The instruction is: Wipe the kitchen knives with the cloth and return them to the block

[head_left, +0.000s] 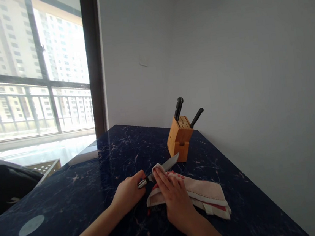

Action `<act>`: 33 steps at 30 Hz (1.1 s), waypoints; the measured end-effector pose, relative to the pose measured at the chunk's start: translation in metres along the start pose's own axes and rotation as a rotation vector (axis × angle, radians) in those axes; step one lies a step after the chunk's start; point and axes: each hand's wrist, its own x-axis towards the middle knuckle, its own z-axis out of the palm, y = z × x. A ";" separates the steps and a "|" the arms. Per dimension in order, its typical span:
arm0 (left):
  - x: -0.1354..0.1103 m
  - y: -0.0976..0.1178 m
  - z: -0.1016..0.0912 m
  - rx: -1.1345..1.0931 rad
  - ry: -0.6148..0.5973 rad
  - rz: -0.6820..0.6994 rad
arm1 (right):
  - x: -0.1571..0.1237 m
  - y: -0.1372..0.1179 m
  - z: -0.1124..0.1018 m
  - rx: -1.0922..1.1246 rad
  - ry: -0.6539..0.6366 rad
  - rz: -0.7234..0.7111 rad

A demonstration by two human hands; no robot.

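My left hand (130, 191) is closed around the handle of a kitchen knife (171, 163), whose blade points away to the right toward the knife block. With its fingers pressed together, my right hand (174, 196) holds a folded pink and white towel (206, 189) against the blade. Part of the towel wraps over the blade's middle, so that stretch of metal is hidden. The rest of the cloth lies on the table under and to the right of my right hand. Just beyond the blade tip stands a wooden knife block (181, 140) with two black-handled knives in it.
The dark blue marbled table (137, 143) runs back to the grey wall. A pale round patch (31, 225) shows on its left side. Dark cloth (4, 182) and a perforated light-coloured piece of furniture (49, 169) are beyond the left edge, near a large window (65, 68).
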 end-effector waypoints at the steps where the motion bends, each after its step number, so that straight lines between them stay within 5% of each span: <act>1: 0.000 0.000 0.000 0.019 0.002 0.013 | 0.000 0.000 0.000 0.000 0.000 -0.006; 9: -0.002 0.003 -0.001 0.092 0.021 0.043 | 0.002 0.003 0.002 -0.048 0.028 0.012; 16: -0.003 0.001 0.000 0.031 0.015 0.059 | 0.005 0.021 0.004 -0.091 0.080 0.222; 25: -0.002 0.004 0.000 -0.066 0.029 0.021 | 0.002 0.008 -0.002 0.022 0.042 -0.025; 33: -0.003 0.003 0.005 -0.186 0.004 0.028 | 0.008 0.028 0.003 -0.053 0.106 0.203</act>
